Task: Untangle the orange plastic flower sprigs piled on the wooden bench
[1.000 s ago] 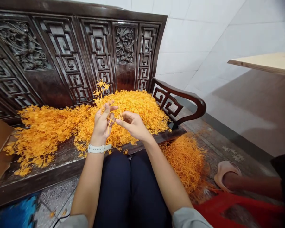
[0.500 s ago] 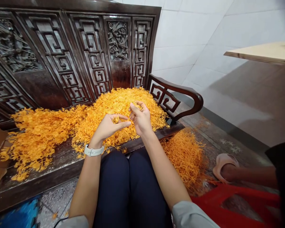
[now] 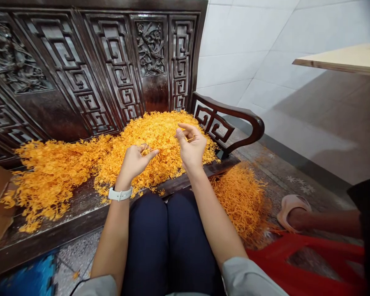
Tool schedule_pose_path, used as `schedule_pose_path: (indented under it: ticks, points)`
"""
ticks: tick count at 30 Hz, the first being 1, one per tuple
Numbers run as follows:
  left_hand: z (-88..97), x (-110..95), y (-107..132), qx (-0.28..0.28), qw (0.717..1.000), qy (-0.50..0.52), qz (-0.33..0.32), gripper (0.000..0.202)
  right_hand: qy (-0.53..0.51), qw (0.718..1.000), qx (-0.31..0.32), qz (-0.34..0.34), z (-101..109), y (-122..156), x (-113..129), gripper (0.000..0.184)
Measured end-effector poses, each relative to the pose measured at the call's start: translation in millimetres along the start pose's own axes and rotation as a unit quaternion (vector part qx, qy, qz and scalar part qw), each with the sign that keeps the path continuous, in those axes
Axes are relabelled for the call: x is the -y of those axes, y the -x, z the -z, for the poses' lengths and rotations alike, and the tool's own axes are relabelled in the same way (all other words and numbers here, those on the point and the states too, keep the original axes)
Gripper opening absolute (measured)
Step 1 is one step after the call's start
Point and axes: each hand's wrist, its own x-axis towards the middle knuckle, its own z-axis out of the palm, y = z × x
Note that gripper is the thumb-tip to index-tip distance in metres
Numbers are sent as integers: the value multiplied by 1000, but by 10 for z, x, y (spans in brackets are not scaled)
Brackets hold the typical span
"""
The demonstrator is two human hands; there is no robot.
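A big heap of orange plastic sprigs covers the seat of a dark carved wooden bench. My left hand, with a white watch on its wrist, is curled and pinches a small orange piece just above the heap. My right hand is raised a little further right, thumb and forefinger pinched on a thin orange strand that stretches between the two hands.
A second orange heap lies on the floor at the bench's right end, beside its curved armrest. Another person's foot in a pink slipper rests near a red plastic stool. A pale board juts out at the upper right.
The tall sprig my left hand held upright is gone. Both hands moved forward over the heap and then apart, the right one rising and shifting rightward.
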Motion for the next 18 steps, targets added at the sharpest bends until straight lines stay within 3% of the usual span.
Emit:
schedule_pose_path:
  ticks: [5,10,14,18]
  points:
    - [27,68,-18,-76,992,95,-42,36,-19,1000,4,8,39,-3,58,34]
    - [-3,136,-58,-183,969,162,-26,42,70,985,158,1,23,50,49,22]
    - [-12,137,-76,-215,955,203,-6,46,32,955,292,-26,-31,114,59,28]
    - [10,180,-82,-224,952,211,-3,46,-28,947,307,-95,-63,136,99,37]
